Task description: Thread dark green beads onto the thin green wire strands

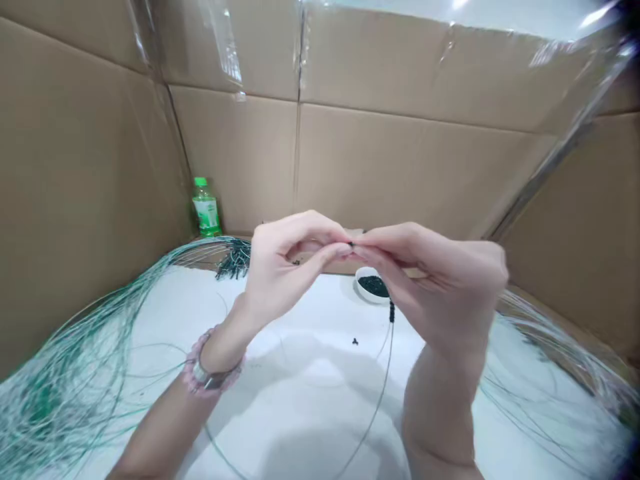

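Note:
My left hand [295, 267] and my right hand [440, 283] meet at the fingertips, pinching a tiny dark bead [351, 245] on a thin grey-green cord [384, 377]. The fingers hide most of the bead. The cord drops from my right hand past a short stack of dark beads [391, 311] toward the white work surface [300, 320]. Just below the fingertips, a small white bowl [373, 287] holds dark beads. A few loose beads [355, 341] lie on the surface.
Large bundles of pale green line [65, 380] spread along the left and right sides, and a dark beaded cluster [234, 259] lies at the back. A green-capped plastic bottle [205, 208] stands by the corrugated cardboard walls [400, 160]. A beaded bracelet [210, 365] circles my left wrist.

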Demonstrator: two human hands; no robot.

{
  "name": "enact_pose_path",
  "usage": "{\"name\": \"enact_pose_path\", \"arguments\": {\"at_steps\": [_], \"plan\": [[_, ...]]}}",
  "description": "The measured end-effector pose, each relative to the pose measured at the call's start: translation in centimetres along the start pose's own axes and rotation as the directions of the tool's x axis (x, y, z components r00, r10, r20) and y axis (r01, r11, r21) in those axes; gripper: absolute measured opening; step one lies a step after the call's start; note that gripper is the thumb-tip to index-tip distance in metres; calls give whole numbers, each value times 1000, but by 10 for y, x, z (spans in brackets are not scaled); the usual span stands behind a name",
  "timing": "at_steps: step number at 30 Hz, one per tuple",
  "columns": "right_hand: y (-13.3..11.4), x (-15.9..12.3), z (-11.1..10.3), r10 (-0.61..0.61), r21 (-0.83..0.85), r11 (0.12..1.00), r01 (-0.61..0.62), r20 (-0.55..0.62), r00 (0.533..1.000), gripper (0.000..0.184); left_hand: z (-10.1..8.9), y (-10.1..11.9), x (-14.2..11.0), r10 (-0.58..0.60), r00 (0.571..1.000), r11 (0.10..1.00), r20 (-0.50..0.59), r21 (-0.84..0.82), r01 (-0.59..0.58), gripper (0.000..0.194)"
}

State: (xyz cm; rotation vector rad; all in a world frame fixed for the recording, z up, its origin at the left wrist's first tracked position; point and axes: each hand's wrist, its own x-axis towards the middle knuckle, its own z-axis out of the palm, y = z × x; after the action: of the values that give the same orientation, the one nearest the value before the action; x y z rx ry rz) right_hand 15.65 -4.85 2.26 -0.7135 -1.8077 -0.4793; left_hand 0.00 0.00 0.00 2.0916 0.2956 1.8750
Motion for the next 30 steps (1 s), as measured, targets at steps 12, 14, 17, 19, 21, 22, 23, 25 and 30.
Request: {"name": "enact_pose_path", "arguments": {"at_steps": [12,14,17,19,21,22,23,25,30], "plan": [[3,1,6,94,133,986,-97,29,995,13,4,1,2,31,999,994,-35,103,-27,2],[2,1,10,131,172,975,-139,59,990,12,4,-1,2,60,997,987,-48,154,-52,4],[-1,1,15,171,181,967,-179,55,984,7,4,-2,1,85,995,981,-48,181,-75,5],[-2,1,15,216,202,954,-220,42,975,9,4,-2,1,87,995,979,-55,192,-75,5],[-2,1,11,283,231,929,-289,62,957,10,4,-2,1,91,993,972,-81,225,-70,6],[0,1,8,312,238,915,-327,98,945,10,4,-3,1,94,991,966,-97,248,-68,6],[1,2,4,335,233,902,-363,150,930,9,4,-4,1,96,989,961,-110,267,-64,6],[5,2,-2,368,202,885,-420,252,895,6,5,-5,0,91,989,957,-117,286,-54,6],[10,5,-3,375,275,855,-441,261,890,6,11,-6,-2,21,994,981,-104,192,-1,6]]}}
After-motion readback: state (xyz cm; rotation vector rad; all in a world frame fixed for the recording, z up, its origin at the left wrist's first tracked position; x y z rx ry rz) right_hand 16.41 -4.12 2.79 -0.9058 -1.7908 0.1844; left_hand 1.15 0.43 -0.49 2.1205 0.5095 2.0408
